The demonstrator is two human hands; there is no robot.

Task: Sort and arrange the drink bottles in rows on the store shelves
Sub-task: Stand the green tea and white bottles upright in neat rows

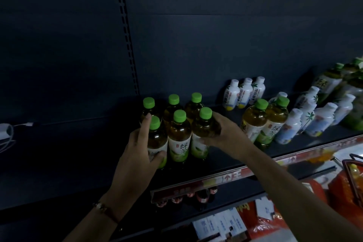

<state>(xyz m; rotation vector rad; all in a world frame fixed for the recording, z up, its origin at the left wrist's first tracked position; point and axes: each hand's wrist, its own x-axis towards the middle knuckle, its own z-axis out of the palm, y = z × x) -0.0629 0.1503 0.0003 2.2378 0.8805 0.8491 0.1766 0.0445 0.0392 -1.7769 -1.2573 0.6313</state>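
We have six green tea bottles in two rows mid-shelf. Left hand fingers wrap the front-left bottle, right hand fingers grip the front-right bottle. Full, rigid, slick plastic: we'd grip mid-body.

Bare forearms, no sleeves visible; left wrist wears thin reddish-brown bracelet, possibly beaded.

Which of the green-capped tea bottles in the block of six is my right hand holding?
The front-right bottle: the right hand wraps its shoulder, while the left hand holds the front-left bottle.
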